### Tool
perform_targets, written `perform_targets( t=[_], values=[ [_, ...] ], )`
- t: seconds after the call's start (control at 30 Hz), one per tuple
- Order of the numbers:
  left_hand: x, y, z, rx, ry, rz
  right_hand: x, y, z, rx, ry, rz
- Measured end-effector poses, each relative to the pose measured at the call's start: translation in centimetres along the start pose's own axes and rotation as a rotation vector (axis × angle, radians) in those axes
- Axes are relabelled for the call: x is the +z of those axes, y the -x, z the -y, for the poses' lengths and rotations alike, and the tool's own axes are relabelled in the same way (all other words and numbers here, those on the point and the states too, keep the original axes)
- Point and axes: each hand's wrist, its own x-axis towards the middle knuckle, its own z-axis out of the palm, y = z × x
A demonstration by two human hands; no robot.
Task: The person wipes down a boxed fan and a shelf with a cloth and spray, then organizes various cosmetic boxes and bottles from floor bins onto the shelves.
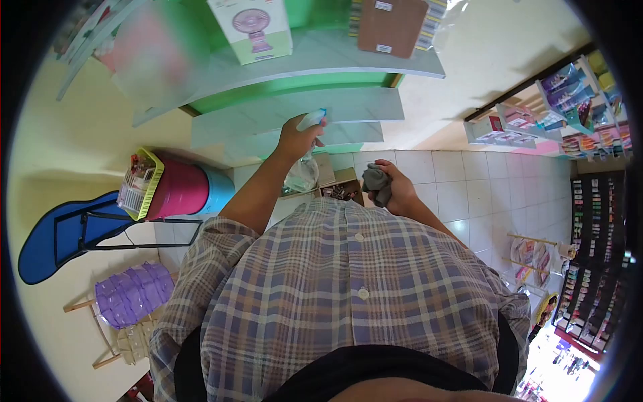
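Around the neck of a clear spray bottle (pixel 303 173) with a white head and blue nozzle tip, the fingers of my left hand (pixel 298 139) are closed. The nozzle points toward the grey-white shelves (pixel 268 110) on the wall in front of me. A crumpled grey cloth (pixel 377 183) is bunched in my right hand (pixel 401 190), held lower and to the right, apart from the shelves. Below the hands, an open cardboard box (pixel 347 179) with small items inside stands on the floor, partly hidden by my shirt.
A boxed fan (pixel 252 30) and a brown board (pixel 392 27) rest on the upper shelf. To the left are a pink bin (pixel 177 187), a yellow basket (pixel 153 184) and a folded blue chair (pixel 63 234). Stocked display shelves (pixel 536 110) line the right side.
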Motion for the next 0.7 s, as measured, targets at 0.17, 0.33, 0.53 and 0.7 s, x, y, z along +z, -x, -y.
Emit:
perform_targets(
  t=[0.17, 0.33, 0.53, 0.7],
  values=[
    [0.6, 0.2, -0.9, -0.065, -0.22, -0.039, 2.0, -0.4, -0.2, -0.023, 0.111, 0.183],
    [0.0, 1.6, -1.0, -0.034, -0.075, -0.063, 1.9, -0.8, -0.4, 0.033, 0.053, 0.144],
    [-2.5, 2.0, -0.5, -0.069, -0.106, -0.168, 1.3, -1.6, -1.5, 0.07, 0.054, 0.117],
    [-2.8, 1.9, -0.4, -0.033, -0.154, -0.095, 1.8, -2.6, -2.5, 0.004, 0.027, 0.166]
  ],
)
